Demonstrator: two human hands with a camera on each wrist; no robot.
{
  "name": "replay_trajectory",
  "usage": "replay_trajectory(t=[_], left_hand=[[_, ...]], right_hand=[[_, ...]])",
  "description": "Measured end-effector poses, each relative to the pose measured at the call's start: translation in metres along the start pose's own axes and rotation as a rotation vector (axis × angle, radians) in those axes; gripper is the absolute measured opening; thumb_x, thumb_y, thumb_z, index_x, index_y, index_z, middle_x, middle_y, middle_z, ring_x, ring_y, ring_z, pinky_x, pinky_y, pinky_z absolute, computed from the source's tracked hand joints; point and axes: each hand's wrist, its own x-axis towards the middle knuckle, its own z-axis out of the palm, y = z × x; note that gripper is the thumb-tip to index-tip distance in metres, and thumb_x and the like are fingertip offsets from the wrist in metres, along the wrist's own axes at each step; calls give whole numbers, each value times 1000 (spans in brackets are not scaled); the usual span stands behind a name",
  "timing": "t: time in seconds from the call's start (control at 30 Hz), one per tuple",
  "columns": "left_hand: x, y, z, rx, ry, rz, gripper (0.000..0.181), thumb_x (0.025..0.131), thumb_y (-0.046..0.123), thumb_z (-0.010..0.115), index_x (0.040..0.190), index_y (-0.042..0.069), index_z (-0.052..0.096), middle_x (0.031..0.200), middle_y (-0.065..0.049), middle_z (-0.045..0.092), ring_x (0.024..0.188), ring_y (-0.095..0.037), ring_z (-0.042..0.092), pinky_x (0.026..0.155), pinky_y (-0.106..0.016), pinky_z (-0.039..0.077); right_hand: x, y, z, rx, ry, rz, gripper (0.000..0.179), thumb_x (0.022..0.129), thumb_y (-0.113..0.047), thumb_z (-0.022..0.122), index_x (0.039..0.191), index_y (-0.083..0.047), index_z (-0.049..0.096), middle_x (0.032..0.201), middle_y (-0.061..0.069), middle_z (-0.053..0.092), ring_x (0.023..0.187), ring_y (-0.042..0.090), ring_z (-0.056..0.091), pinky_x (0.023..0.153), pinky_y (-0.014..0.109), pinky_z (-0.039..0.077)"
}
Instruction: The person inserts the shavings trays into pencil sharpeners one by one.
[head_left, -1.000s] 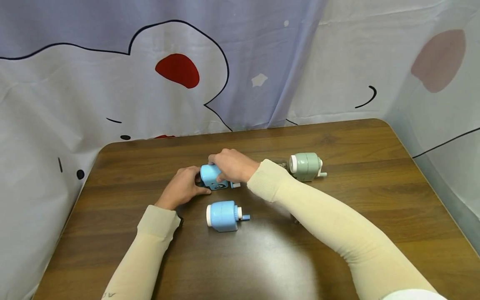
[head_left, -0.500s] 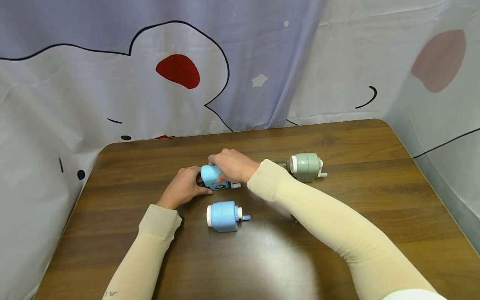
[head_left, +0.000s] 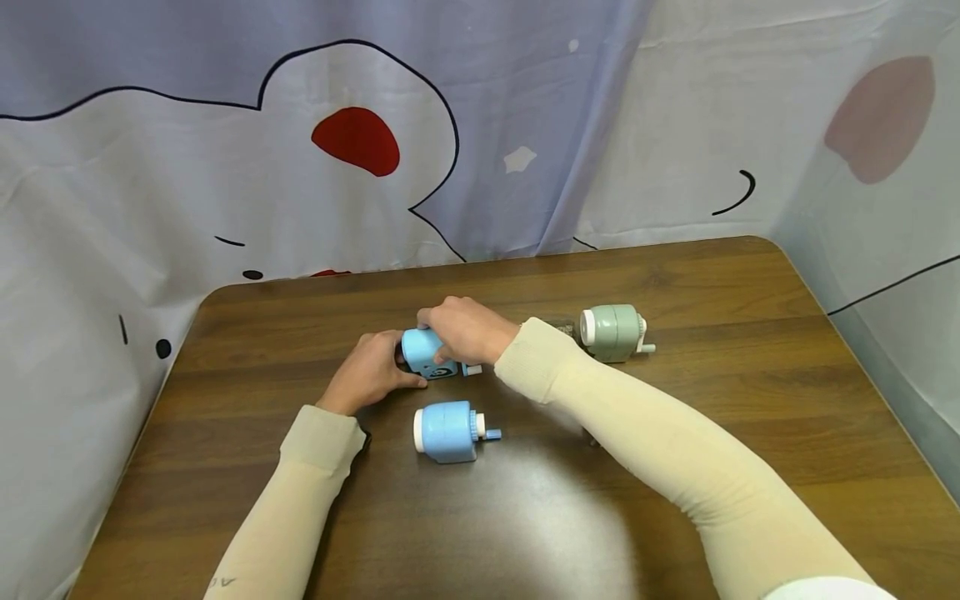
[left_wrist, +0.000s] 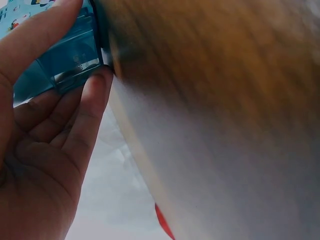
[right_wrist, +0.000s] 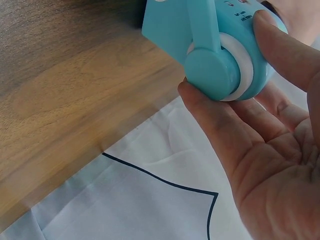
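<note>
Pinching the turquoise, rounded plastic pencil sharpener (head_left: 420, 347) from 2 sides on the brown, wood-grained table (head_left: 750, 333), the bare left hand (head_left: 366, 372) and bare right hand (head_left: 468, 327) could tip it if 1 pulls harder.

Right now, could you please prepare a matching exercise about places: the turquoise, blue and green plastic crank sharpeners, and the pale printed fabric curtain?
1. turquoise crank sharpener
2. blue crank sharpener
3. green crank sharpener
4. pale printed curtain

A. behind the wooden table
B. farthest right of the sharpeners
C. held by left hand and right hand
D. untouched, between left sleeve and right sleeve

1-C; 2-D; 3-B; 4-A
</note>
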Motion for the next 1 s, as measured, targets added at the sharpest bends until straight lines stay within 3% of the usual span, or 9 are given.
replay_trajectory(t=[0.73,1.0], left_hand=[[3,0,0,-28,-16,3,52,72,23,93,112,3,67,98,-6,70,83,-19,64,75,-37,54],[4,-1,0,-16,-14,4,54,71,25,94,113,3,67,105,-8,72,92,-22,67,84,-41,55]], right_hand=[[0,0,0,-13,3,-5,45,87,-22,81,127,-9,64,107,6,69,90,17,64,81,29,51],[0,-1,0,-26,1,-8,46,88,-23,80,127,-9,63,108,7,69,91,18,64,82,30,51]])
